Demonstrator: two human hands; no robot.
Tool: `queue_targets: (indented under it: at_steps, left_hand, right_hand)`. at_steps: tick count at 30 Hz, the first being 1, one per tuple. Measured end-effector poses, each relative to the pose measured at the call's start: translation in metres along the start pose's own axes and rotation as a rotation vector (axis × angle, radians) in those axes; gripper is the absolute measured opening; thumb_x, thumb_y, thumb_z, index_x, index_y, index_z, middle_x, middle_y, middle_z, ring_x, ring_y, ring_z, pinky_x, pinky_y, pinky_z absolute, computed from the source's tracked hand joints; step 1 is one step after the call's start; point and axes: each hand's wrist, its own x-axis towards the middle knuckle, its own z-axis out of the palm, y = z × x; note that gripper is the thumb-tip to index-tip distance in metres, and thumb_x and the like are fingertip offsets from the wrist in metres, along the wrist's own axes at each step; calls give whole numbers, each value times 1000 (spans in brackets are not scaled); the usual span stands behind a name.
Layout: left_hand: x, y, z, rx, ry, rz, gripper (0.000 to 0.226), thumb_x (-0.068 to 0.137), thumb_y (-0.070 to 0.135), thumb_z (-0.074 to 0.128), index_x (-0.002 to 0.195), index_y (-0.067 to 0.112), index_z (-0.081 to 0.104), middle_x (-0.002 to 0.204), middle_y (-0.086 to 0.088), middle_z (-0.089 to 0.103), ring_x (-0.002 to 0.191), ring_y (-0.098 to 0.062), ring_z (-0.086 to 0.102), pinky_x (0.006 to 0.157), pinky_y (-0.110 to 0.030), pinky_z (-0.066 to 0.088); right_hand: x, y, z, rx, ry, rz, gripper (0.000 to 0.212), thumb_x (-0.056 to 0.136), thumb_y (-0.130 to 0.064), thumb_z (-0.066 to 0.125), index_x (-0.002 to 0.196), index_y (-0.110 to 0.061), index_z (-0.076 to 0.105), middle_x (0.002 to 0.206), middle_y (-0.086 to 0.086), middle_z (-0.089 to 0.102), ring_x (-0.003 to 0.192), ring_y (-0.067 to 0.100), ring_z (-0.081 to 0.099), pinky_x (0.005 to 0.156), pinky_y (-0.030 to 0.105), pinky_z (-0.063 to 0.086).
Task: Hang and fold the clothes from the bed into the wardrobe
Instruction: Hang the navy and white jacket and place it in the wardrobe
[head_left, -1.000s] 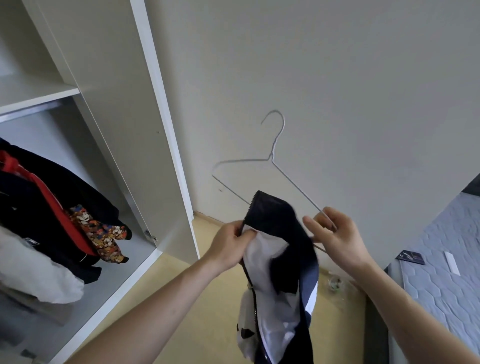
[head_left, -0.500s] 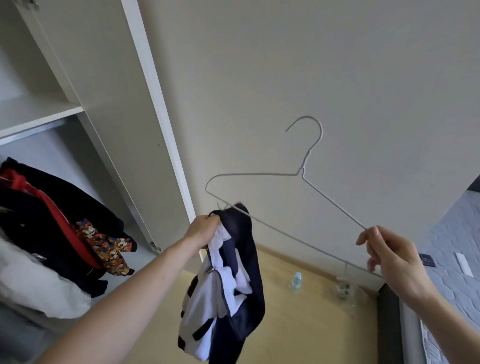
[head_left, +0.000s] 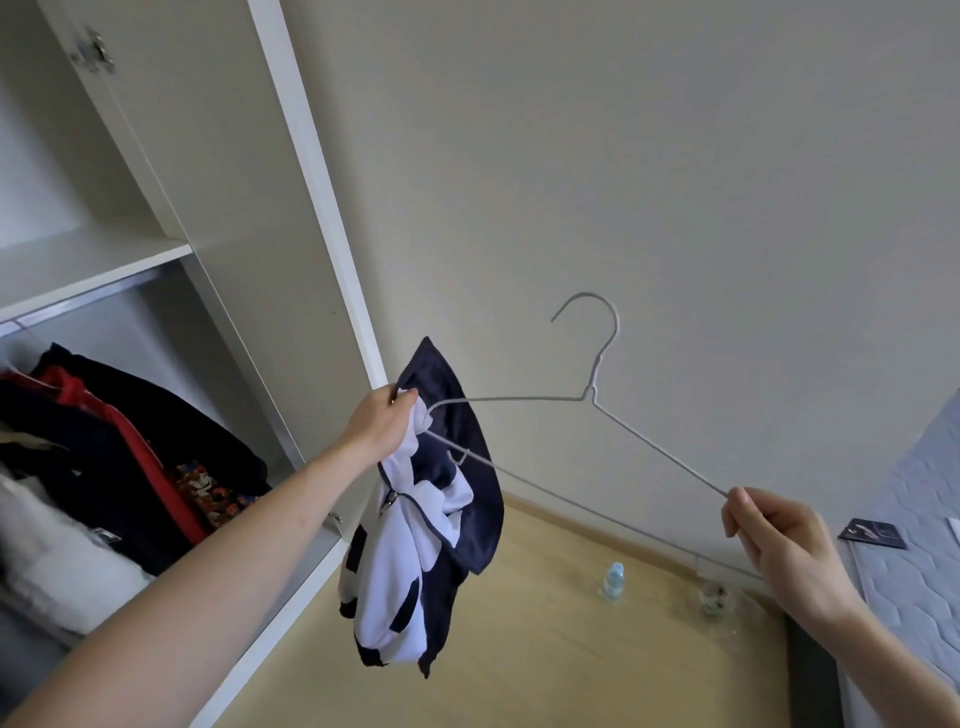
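hanger (head_left: 524, 399) tip now inside jacket (head_left: 447, 519) — left hand (head_left: 382, 423) grips collar, right hand (head_left: 779, 540) pinches hanger end

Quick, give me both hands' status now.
Left hand: closed, holding the jacket.
Right hand: closed, pinching the hanger.

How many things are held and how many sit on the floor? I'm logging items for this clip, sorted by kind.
Wire hanger: 1
Navy and white jacket: 1
Plastic bottle on floor: 1
Clear glass item on floor, unclear what: 1
Total: 4
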Motion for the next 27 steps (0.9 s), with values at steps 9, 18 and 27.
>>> queue_targets:
  at_steps: [9, 18, 27]
  left_hand:
    - [-30, 61, -9, -108, -95, 267, 35, 104, 38, 46, 101, 7, 62, 98, -11, 70, 92, -22, 64, 80, -31, 46]
    - [-54, 114, -9, 102, -218, 483, 34, 100, 40, 51, 90, 11, 66, 106, 12, 56, 103, -11, 49, 92, -32, 37]
    - [-44, 118, -23, 407, -503, 555, 29, 88, 54, 62, 104, 35, 48, 110, 17, 60, 107, -7, 57, 90, -30, 46]
  right_hand:
    - [2, -9, 49, -42, -101, -67, 44, 103, -35, 50, 65, -14, 54, 55, -7, 23, 51, 8, 22, 46, 23, 17]
    - [-4, -9, 77, 353, 17, 4, 57, 99, -26, 57, 50, -11, 30, 51, 4, 23, 50, 16, 18, 46, 22, 19]
    - [-9, 0, 74, 538, 149, 108, 63, 102, -11, 52, 44, -25, 33, 47, -2, 21, 46, 11, 14, 44, 18, 15]
